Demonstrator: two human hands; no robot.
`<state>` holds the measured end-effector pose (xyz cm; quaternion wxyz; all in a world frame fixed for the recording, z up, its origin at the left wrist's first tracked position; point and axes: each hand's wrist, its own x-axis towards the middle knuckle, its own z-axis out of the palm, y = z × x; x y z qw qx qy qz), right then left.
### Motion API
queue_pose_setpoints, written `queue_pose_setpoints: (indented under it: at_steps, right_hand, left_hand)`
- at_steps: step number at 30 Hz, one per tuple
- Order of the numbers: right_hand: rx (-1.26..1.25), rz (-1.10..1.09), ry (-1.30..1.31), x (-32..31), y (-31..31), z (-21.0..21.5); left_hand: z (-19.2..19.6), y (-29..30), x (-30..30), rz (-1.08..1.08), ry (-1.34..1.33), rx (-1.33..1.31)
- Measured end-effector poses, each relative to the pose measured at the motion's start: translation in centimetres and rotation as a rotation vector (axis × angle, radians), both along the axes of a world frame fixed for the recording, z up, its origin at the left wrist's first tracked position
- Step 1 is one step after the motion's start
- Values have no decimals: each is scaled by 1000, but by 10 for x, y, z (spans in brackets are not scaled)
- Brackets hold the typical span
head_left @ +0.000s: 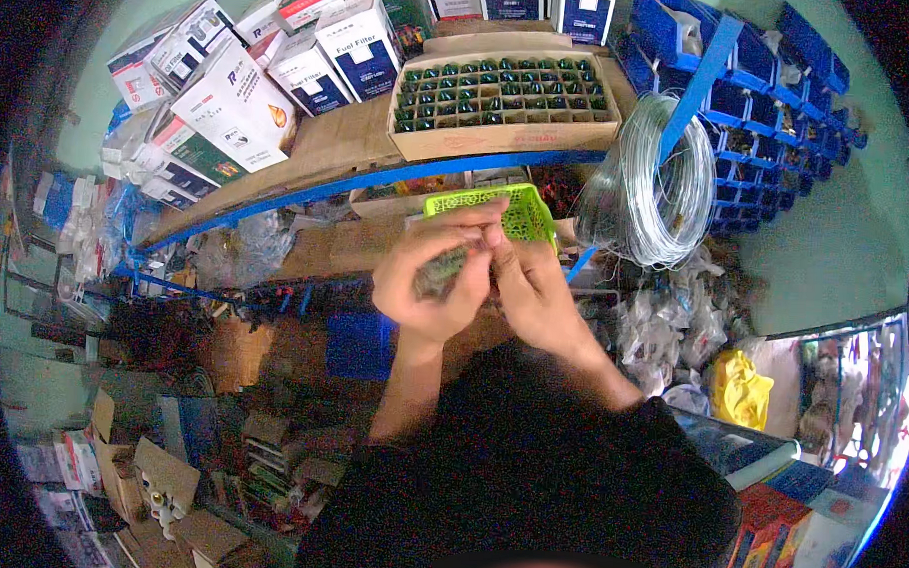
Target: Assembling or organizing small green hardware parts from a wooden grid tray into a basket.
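Observation:
My left hand (425, 278) and my right hand (539, 297) meet at their fingertips in front of the shelf. Both are closed in a pinch, and whatever sits between the fingers is too small and hidden to name. Some blur lies over the left hand, with a greyish patch showing inside its curled fingers. Just behind the fingertips stands a bright green perforated plastic basket (544, 215), partly covered by my hands. Above it on the shelf is an open cardboard carton (449, 144), divided into cells that hold many dark green, shiny, rounded items.
White and blue filter boxes (358, 50) crowd the upper shelf at left. A large coil of silvery wire (668, 191) hangs at right beside a blue strip. Blue parts bins (741, 104) line the right wall. A yellow bag (739, 389) and opened cartons (168, 474) lie lower down.

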<state>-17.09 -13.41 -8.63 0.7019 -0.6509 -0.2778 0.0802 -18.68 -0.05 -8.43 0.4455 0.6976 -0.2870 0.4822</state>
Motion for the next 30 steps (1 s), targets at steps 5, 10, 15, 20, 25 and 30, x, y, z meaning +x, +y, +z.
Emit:
queue_pose_setpoints:
  at_steps: [5, 10, 15, 20, 25, 30]
  right_hand:
    - [27, -115, -286, 0, 8, 0]
    - [-79, 43, -166, 5, 6, -10]
    - [120, 164, 288, 0, 11, -20]
    - [168, 125, 285, 12, 2, -22]
    - [194, 35, 277, 17, 1, -19]
    - [269, 102, 280, 26, -8, -20]
  left_hand:
    - [-9, -4, 1, -113, 256, -610]
    - [-12, 4, 0, -88, 262, -548]
    - [-7, 11, -5, 12, 72, -191]
    - [-6, 44, -14, 90, 262, -623]
    - [33, 51, -12, 75, 439, 139]
    - [44, 37, 11, -54, 479, 264]
